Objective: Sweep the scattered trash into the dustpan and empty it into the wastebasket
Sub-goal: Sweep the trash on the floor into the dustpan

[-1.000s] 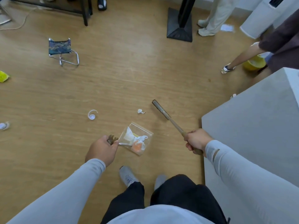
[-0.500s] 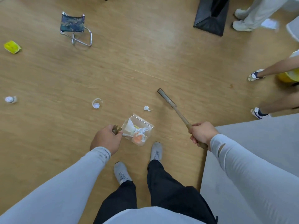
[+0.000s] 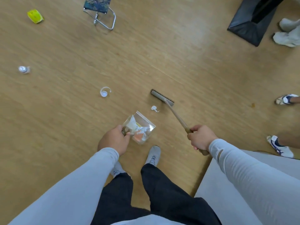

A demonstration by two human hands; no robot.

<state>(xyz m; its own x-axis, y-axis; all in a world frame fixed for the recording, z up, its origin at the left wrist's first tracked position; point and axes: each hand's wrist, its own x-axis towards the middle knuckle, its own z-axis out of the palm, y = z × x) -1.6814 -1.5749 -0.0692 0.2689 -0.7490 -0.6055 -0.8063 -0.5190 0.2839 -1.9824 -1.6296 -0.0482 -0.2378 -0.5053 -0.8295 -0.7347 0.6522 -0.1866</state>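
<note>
Gripping the short handle of a clear plastic dustpan [image 3: 140,127], the left hand [image 3: 113,140] has its fingers curled round that handle and holds the pan low over the wooden plank floor [image 3: 162,51]. Inside the dustpan lie crumpled white paper and an orange scrap. The right hand [image 3: 200,138] is closed round the wooden handle of a long broom [image 3: 176,116] – its flat dark brush head [image 3: 162,98] rests on the floor just beyond the dustpan, on the far right side of it.

A small crumpled white paper scrap [image 3: 154,108] lies between the dustpan's open edge and the brush head, near both but touching neither as far as can be seen. Farther left of the dustpan sits a white plastic cap with a ring strip [image 3: 104,92]. Well to the left of the dustpan lies a small clear plastic bottle [image 3: 23,69], and far beyond it to the upper left a yellow crumpled wrapper [image 3: 35,16].

Beyond the dustpan, well apart from it, stands a small folding stool with a patterned blue seat and metal legs [image 3: 100,12]. Right of the dustpan, by the person's right sleeve, is a grey flat surface [image 3: 227,192] – what it belongs to cannot be told. Other people's shoes show at the right edge.
</note>
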